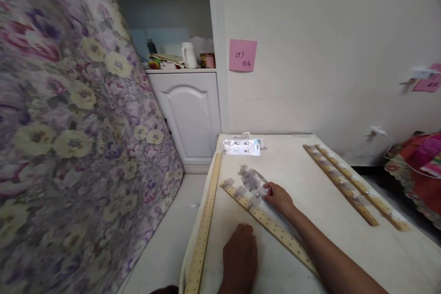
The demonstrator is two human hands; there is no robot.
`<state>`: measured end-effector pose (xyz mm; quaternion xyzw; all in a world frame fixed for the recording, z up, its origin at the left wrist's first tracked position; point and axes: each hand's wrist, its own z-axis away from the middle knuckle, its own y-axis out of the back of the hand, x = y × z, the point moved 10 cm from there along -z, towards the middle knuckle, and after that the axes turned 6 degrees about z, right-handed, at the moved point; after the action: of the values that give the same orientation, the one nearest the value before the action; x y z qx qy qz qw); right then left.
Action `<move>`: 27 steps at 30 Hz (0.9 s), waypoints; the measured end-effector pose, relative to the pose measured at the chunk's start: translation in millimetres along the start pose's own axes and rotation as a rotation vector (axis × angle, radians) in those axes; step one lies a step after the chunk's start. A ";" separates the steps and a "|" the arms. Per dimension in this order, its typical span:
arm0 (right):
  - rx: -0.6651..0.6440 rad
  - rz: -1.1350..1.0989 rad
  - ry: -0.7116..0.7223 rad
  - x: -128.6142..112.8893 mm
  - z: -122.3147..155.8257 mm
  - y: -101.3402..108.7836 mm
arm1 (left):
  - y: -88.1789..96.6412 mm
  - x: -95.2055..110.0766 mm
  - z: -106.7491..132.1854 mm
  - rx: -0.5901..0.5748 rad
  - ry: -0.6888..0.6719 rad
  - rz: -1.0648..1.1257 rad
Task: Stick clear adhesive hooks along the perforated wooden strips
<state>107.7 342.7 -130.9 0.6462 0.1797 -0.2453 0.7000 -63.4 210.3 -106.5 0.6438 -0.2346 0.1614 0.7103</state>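
Note:
A pale wooden strip with rows of holes (275,227) lies slantwise on the table, with several small clear plastic pieces and shiny metal bits along its far end. Beside that end is a loose heap of clear plastic pieces with small metal parts (251,179). My right hand (278,197) is at the heap's near right edge, its thumb and fingers pinched on a small clear piece, partly hidden. Nearer to me, my left hand (240,250) is curled closed over the table, left of the strip; whatever it may hold is hidden.
Another holed wooden strip (206,223) runs along the table's left edge. A clear blister pack (241,147) lies at the back. Two strips fitted with small pieces (339,181) lie on the right. A floral curtain (79,138) hangs left; a white wall (310,55) stands behind.

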 end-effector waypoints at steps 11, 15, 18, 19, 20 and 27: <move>0.057 0.011 -0.072 7.5 -1.1 -1.8 | 0.1 1.0 0.3 0.018 -0.010 -0.003; 0.060 -0.014 -0.069 9.7 -0.8 -0.2 | 1.3 3.0 0.6 0.011 -0.009 -0.002; 0.061 -0.039 -0.064 10.1 -1.5 -0.3 | 0.9 2.9 0.7 -0.005 0.005 -0.014; 0.061 -0.049 -0.063 10.2 -1.9 -0.3 | 0.7 2.5 0.8 -0.008 0.010 -0.018; 0.062 -0.059 -0.062 10.4 -2.2 0.0 | 0.5 2.3 0.9 -0.011 0.012 -0.020; 0.084 -0.133 -0.065 16.7 1.6 11.9 | -0.8 2.6 1.3 -0.020 0.000 -0.035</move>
<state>128.1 339.8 -130.5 0.6533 0.1891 -0.3192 0.6600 -60.9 208.7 -105.6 0.6407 -0.2250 0.1465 0.7193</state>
